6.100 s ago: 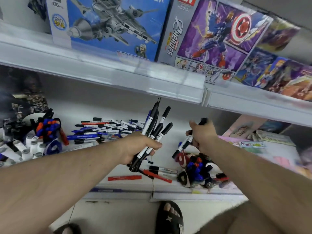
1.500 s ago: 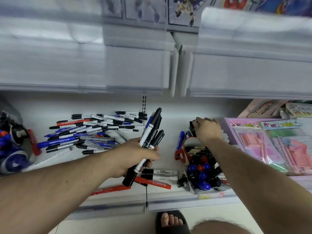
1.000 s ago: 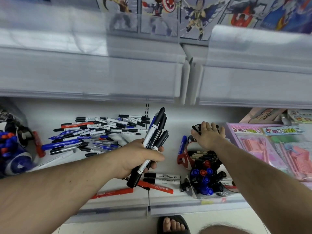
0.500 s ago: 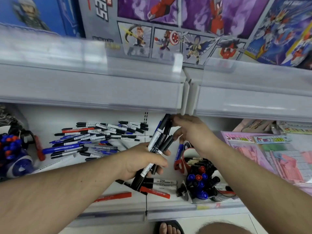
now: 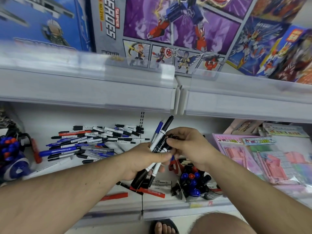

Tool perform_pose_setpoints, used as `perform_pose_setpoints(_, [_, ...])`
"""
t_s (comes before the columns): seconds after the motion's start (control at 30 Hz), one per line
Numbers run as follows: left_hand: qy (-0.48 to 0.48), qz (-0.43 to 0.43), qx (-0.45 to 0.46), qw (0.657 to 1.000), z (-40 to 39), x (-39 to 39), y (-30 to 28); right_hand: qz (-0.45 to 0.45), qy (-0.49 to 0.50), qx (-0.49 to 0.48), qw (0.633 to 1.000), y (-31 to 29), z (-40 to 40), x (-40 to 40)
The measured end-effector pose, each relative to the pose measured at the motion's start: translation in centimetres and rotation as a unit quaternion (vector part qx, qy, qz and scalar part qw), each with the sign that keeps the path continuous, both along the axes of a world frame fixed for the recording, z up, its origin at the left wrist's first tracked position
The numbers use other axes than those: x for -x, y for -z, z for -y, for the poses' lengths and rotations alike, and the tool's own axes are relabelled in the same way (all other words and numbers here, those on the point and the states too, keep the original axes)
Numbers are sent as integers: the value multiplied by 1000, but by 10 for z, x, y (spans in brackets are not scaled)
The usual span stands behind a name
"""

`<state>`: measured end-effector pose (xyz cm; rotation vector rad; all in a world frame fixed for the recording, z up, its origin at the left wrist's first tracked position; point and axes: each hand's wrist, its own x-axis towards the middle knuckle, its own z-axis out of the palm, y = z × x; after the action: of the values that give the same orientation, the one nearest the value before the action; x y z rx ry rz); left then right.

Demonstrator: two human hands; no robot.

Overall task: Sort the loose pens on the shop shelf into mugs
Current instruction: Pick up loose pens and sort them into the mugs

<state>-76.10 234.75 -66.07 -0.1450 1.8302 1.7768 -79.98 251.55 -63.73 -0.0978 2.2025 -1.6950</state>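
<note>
Both hands [image 5: 168, 154] hide the pens [image 5: 159, 144] (middles covered).

Left-edge mug [image 5: 10, 159] is cut off; toy boxes [image 5: 168, 27] blur (perhaps from head motion).

- Upper shelf [image 5: 87, 92]: overhangs, low headroom beneath.
- Pen pile [image 5: 94, 141]: below it, left.
- Mug [image 5: 194, 179]: below, right, packed with pens.
- Bare strip between pile and mug: passable.

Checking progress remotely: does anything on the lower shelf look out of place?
Yes. A loose pile of pens lies scattered at mixed angles, and red pens lie flat beside the mug. Both hands grip a bundle.
</note>
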Motion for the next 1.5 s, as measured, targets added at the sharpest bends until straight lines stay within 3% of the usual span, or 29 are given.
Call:
perform_pose_setpoints(0.17, [45, 21, -29, 998, 2, -1, -7, 27, 18, 50, 998, 0, -15, -3])
perform_pose_setpoints(0.4, [86, 10, 27, 996, 2, 2, -1, 17, 0, -5, 1000, 5, -26, -7])
perform_pose_setpoints(0.53, [56, 23, 29, 998, -2, 4, 4, 2, 2, -35, 999, 10, -26, -9])
perform_pose_setpoints(0.63, [-31, 23, 30, 999, 0, 11, 14, -32, 94, -32, 995, 8, -43, -2])
perform_pose_setpoints(0.73, [-103, 23, 31, 994, 5, 19, 24, -150, 215, -117, 958, 9, -84, 13])
perform_pose_setpoints(0.87, [-107, 15, 44, 993, 4, 24, 33, -273, 253, -329, 868, 16, -125, 34])
perform_pose_setpoints(0.97, [-89, 15, 47, 995, -1, 27, 37, -301, 236, -389, 838, 33, -134, 56])
perform_pose_setpoints(1.23, [-79, 9, 61, 995, 1, 33, 44, -357, 133, -449, 808, 81, -121, 112])
perform_pose_setpoints(1.5, [-53, 10, 80, 995, 8, 31, 51, -236, -15, -576, 783, 118, -97, 148])
